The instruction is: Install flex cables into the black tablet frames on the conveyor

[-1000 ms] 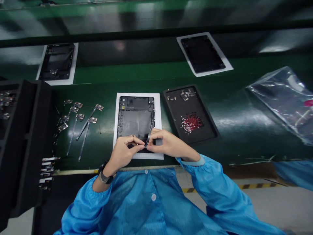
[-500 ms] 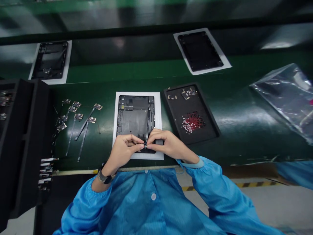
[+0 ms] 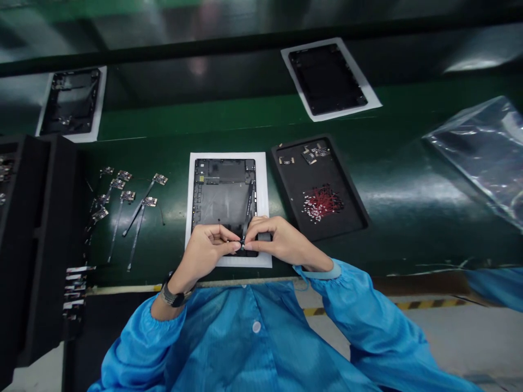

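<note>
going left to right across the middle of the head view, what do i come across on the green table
black rack, small circuit boards, open tablet case, dark tray, clear plastic bag

Casing point(image 3: 223, 201): black, rectangular, shallow, lying flat with its inside facing up, near edge partly covered
Ribbon cable point(image 3: 248, 207): dark, narrow, slightly slanted, running lengthwise along the casing's right side
</note>
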`<act>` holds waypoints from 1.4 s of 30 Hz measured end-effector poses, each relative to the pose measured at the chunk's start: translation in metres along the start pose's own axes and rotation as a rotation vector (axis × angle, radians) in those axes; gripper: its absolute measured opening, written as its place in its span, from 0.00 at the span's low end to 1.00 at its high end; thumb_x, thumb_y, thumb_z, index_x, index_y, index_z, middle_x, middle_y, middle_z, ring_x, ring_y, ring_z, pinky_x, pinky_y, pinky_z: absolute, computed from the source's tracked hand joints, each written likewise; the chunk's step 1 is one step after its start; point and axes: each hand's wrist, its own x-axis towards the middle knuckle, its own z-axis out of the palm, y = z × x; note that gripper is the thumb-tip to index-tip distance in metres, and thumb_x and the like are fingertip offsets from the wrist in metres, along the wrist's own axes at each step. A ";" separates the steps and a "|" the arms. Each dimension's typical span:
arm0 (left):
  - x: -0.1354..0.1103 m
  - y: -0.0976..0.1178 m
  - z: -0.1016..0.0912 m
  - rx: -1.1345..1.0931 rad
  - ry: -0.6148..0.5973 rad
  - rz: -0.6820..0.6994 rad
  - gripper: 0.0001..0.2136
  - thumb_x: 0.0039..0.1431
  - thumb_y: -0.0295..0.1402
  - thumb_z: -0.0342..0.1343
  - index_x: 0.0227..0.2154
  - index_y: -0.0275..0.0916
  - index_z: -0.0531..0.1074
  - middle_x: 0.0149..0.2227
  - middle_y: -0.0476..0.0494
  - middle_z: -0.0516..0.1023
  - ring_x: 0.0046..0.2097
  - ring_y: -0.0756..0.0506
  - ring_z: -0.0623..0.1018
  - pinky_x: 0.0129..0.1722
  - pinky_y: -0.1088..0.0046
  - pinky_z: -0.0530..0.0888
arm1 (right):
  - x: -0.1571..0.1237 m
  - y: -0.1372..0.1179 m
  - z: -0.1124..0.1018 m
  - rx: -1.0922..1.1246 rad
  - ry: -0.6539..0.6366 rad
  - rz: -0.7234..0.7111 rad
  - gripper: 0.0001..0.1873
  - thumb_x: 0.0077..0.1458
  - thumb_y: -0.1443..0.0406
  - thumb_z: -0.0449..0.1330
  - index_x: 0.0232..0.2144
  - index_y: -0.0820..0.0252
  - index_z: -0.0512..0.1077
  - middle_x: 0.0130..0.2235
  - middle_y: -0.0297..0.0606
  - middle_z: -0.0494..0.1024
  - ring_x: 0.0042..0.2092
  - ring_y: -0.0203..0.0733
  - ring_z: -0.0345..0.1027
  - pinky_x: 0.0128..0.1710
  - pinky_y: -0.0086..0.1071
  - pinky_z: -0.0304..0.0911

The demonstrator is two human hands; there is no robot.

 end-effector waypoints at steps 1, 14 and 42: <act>0.000 0.000 0.000 0.005 0.001 -0.003 0.05 0.42 0.28 0.67 0.25 0.35 0.79 0.23 0.45 0.79 0.26 0.48 0.78 0.28 0.74 0.75 | 0.000 0.000 -0.001 -0.002 -0.005 -0.003 0.14 0.58 0.57 0.63 0.26 0.59 0.77 0.28 0.36 0.77 0.34 0.40 0.69 0.41 0.38 0.62; -0.009 0.008 -0.007 0.314 0.052 0.148 0.03 0.50 0.32 0.64 0.27 0.38 0.80 0.30 0.43 0.82 0.30 0.45 0.79 0.32 0.69 0.74 | -0.002 -0.002 -0.001 -0.003 0.060 -0.022 0.08 0.58 0.62 0.62 0.35 0.58 0.79 0.35 0.40 0.79 0.39 0.43 0.71 0.41 0.38 0.66; 0.286 0.257 -0.122 1.152 0.210 0.429 0.04 0.45 0.21 0.59 0.22 0.34 0.72 0.19 0.54 0.68 0.27 0.52 0.65 0.32 0.76 0.63 | -0.009 0.012 0.004 -0.065 0.375 -0.077 0.11 0.63 0.66 0.54 0.33 0.58 0.76 0.28 0.37 0.76 0.33 0.40 0.70 0.35 0.30 0.63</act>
